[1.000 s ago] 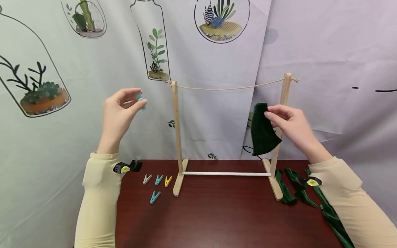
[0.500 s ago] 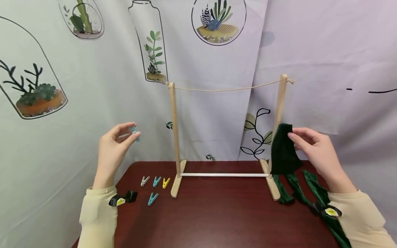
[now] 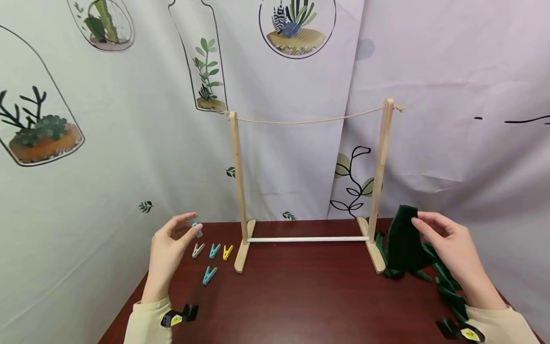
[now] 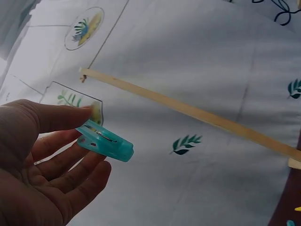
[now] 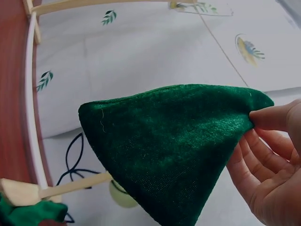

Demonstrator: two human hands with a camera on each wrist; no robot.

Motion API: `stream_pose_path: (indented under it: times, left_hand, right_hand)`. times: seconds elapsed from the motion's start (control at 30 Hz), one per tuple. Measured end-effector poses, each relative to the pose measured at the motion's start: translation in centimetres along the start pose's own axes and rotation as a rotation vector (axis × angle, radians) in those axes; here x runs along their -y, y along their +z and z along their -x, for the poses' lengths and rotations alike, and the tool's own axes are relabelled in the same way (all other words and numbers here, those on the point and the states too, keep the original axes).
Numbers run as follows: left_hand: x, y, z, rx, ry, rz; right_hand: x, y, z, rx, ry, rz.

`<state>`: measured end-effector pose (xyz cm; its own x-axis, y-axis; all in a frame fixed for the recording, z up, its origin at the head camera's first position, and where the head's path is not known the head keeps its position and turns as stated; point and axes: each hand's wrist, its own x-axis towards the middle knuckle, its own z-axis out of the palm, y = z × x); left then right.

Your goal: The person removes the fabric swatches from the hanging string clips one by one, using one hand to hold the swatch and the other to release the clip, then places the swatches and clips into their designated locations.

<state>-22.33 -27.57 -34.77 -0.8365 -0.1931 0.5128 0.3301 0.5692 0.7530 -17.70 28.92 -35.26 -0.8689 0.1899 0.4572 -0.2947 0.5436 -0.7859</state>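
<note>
Between thumb and fingertips my left hand (image 3: 169,251) pinches a teal clothespin (image 4: 108,141), held above the left side of the table. My right hand (image 3: 449,248) pinches the upper corner of a dark green velvet cloth piece (image 5: 164,127), which hangs down and widens toward its lower edge. That cloth overlaps the other green cloths in the head view. Between the hands stands a wooden frame with a left post (image 3: 238,177) and a right post (image 3: 380,177). A thin string (image 3: 301,123) runs between the post tops, with nothing hanging on it.
Left of the frame lie a white clothespin (image 3: 198,250), a yellow one (image 3: 227,252) and two blue clothespins (image 3: 209,275). Several green cloths (image 3: 451,291) lie at the table's right. A white rod (image 3: 307,239) joins the frame's feet. A printed curtain (image 3: 283,167) hangs behind.
Both hands have come down toward the table, each keeping its thing. The green cloth has shifted right, away from the string to beyond the right post.
</note>
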Motion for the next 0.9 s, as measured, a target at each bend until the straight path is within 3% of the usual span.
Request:
stream_pose_path:
  times: [0.33, 0.63, 0.9]
  left_hand:
    - [2.2, 0.7, 2.3, 0.034, -0.080, -0.036]
    - [4.1, 1.1, 2.3, 0.054, -0.083, -0.127]
    - [6.7, 0.8, 3.2, 0.164, -0.171, -0.210]
  right_hand:
    - [-2.5, -0.9, 2.3, 0.072, 0.186, 0.074]
    - [-5.3, -0.5, 3.8, 0.086, 0.210, 0.101]
    - [-7.8, -0.7, 4.9, 0.184, 0.258, 0.152]
